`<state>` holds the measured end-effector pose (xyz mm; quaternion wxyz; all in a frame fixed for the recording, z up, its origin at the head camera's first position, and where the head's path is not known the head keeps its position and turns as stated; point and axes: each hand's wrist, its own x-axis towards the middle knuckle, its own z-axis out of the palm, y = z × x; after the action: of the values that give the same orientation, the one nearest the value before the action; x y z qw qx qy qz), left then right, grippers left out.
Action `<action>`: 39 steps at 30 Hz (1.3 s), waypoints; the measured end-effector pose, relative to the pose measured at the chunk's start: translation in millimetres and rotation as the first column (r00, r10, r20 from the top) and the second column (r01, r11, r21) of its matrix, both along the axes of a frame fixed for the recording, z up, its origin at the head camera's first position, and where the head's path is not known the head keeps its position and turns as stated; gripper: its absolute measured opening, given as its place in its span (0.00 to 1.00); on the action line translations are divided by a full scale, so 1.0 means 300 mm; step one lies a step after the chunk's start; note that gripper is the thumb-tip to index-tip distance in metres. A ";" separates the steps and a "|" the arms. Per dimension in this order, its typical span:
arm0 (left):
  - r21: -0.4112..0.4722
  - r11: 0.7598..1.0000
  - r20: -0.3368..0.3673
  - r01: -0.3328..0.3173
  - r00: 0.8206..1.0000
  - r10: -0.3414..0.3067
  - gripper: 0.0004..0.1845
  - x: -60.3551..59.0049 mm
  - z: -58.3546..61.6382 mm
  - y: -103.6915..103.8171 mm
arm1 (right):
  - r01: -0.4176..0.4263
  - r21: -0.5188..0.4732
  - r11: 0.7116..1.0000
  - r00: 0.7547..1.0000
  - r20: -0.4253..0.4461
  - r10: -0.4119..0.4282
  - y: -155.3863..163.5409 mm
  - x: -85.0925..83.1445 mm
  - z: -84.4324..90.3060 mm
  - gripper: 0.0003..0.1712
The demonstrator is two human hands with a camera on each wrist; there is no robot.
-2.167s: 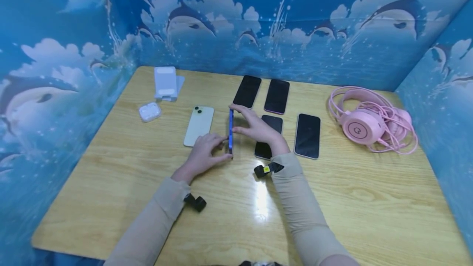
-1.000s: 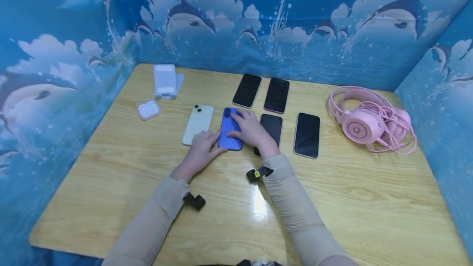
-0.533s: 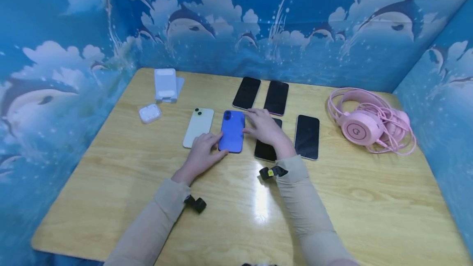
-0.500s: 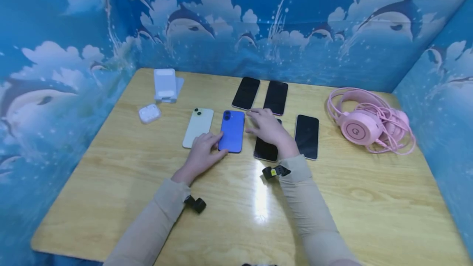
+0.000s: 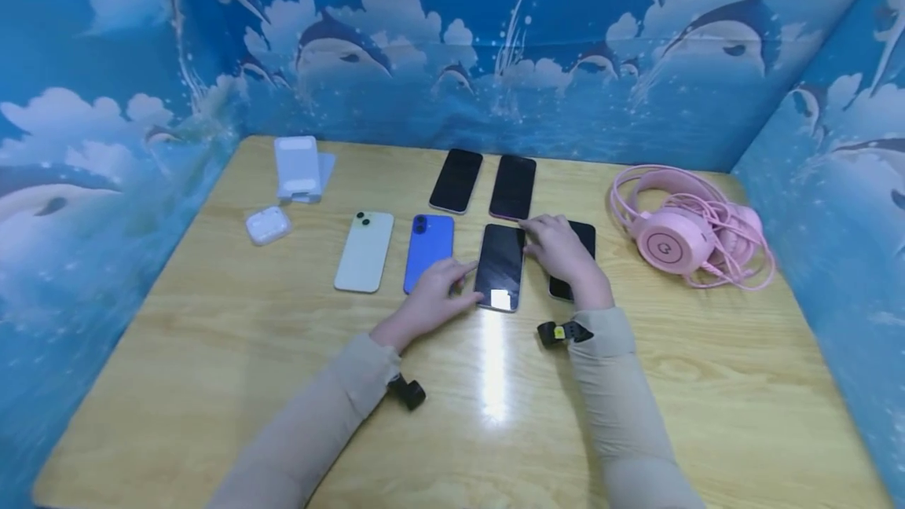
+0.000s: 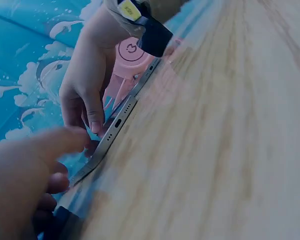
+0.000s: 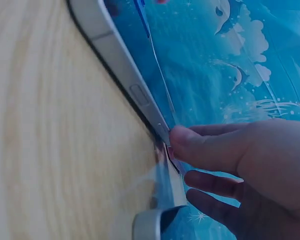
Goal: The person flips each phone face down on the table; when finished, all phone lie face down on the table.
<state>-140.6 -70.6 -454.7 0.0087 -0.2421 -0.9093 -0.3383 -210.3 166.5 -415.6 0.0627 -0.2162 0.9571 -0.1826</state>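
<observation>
- Blue backdrop with dolphins and clouds rises behind and at both sides of a wood-grain table.
- Between the two hands lies the central black phone, screen up, light reflecting near its lower end.
- Left hand: fingers loose, index finger and thumb reaching the central phone's left edge, not wrapped round it.
- Right hand: thumb and index finger at that phone's right edge, likewise without a grasp; it partly covers the right-hand black phone.
- Left of the central phone are a blue phone, partly behind the left hand, and a pale phone, both back up.
- Farther back lie the rear-left phone and rear-right phone.
- Pink headphones rest at the right; a white stand and small white case at the left.
</observation>
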 end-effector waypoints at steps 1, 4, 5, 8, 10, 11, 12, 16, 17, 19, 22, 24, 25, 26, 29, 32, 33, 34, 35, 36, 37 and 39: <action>-0.030 1.000 0.001 0.002 1.000 -0.002 0.32 0.002 -0.004 0.000 | -0.002 -0.004 1.000 1.000 0.003 0.002 -0.003 -0.001 -0.001 0.28; -0.104 0.994 -0.024 0.018 1.000 -0.020 0.33 0.009 -0.010 -0.007 | -0.011 0.005 1.000 1.000 0.012 0.011 -0.005 -0.005 -0.007 0.29; -0.122 0.992 -0.028 0.024 0.999 -0.027 0.34 0.009 -0.011 -0.009 | -0.015 0.006 1.000 1.000 0.013 0.015 -0.004 -0.007 -0.008 0.30; -0.152 0.988 -0.021 0.040 0.999 -0.044 0.37 0.009 -0.007 -0.011 | -0.023 0.012 1.000 1.000 0.017 0.023 0.004 -0.011 -0.011 0.33; -0.169 0.985 -0.010 0.041 0.999 -0.044 0.39 0.009 -0.001 -0.009 | -0.017 0.009 1.000 0.999 0.034 0.017 0.008 -0.015 -0.010 0.35; -0.182 0.983 -0.007 0.040 0.999 -0.042 0.39 0.009 0.002 -0.008 | -0.011 0.012 1.000 0.999 0.043 0.011 0.010 -0.016 -0.010 0.36; -0.191 0.981 -0.005 0.039 0.999 -0.041 0.39 0.009 0.005 -0.007 | -0.005 0.016 1.000 0.999 0.053 0.004 0.011 -0.017 -0.010 0.37; -0.211 0.977 -0.002 0.039 0.999 -0.040 0.37 0.008 0.011 -0.004 | -0.001 0.013 1.000 0.997 0.072 0.000 0.015 -0.023 -0.009 0.35; -0.215 0.976 0.000 0.040 0.999 -0.041 0.37 0.007 0.012 -0.004 | -0.004 0.003 1.000 0.997 0.073 0.004 0.016 -0.025 -0.009 0.34; -0.217 0.975 -0.005 0.044 0.999 -0.046 0.37 0.005 0.011 -0.005 | -0.013 -0.022 1.000 0.997 0.074 0.015 0.019 -0.030 -0.011 0.33; -0.224 0.974 -0.020 0.046 0.998 -0.052 0.37 0.002 0.007 -0.006 | -0.035 -0.073 0.997 0.997 0.071 0.041 0.027 -0.038 -0.015 0.32; -0.222 0.974 -0.035 0.047 0.998 -0.056 0.37 -0.001 0.003 -0.006 | -0.060 -0.101 0.993 0.996 0.062 0.066 0.035 -0.041 -0.019 0.31; -0.221 0.974 -0.041 0.048 0.997 -0.059 0.37 -0.002 0.000 -0.006 | -0.068 -0.120 0.990 0.995 0.061 0.075 0.039 -0.042 -0.021 0.31; -0.216 0.975 -0.046 0.050 0.997 -0.061 0.37 -0.003 -0.002 -0.006 | -0.072 -0.135 0.988 0.995 0.062 0.081 0.043 -0.044 -0.023 0.31; -0.207 0.977 -0.052 0.054 0.996 -0.066 0.37 -0.002 -0.007 -0.006 | -0.059 -0.175 0.983 0.993 0.092 0.076 0.052 -0.044 -0.029 0.31; -0.216 0.975 -0.043 0.060 0.997 -0.071 0.37 0.000 -0.010 -0.007 | -0.019 -0.191 0.981 0.991 0.128 0.045 0.054 -0.042 -0.029 0.31; -0.220 0.974 -0.039 0.062 0.997 -0.072 0.38 0.001 -0.010 -0.007 | -0.008 -0.193 0.981 0.990 0.136 0.035 0.055 -0.042 -0.029 0.30; -0.223 0.973 -0.038 0.062 0.997 -0.072 0.38 0.001 -0.011 -0.008 | -0.001 -0.199 0.980 0.989 0.142 0.030 0.054 -0.042 -0.026 0.30; -0.225 0.972 -0.037 0.063 0.997 -0.073 0.38 0.002 -0.011 -0.008 | 0.002 -0.207 0.978 0.989 0.148 0.029 0.053 -0.041 -0.023 0.30; -0.224 0.972 -0.037 0.065 0.996 -0.075 0.38 0.003 -0.011 -0.008 | 0.006 -0.212 0.977 0.988 0.154 0.028 0.052 -0.040 -0.019 0.30; -0.221 0.973 -0.039 0.065 0.996 -0.075 0.38 0.003 -0.010 -0.009 | 0.003 -0.222 0.975 0.987 0.158 0.032 0.051 -0.040 -0.016 0.30; -0.214 0.975 -0.036 0.066 0.997 -0.075 0.38 0.004 -0.008 -0.010 | 0.012 -0.250 0.968 0.983 0.182 0.035 0.049 -0.037 -0.008 0.30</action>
<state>-139.3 -73.5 -457.2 -0.0091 -0.2812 -0.9306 -0.2340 -221.5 181.3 -417.9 0.1247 -0.2099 0.9151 -0.3210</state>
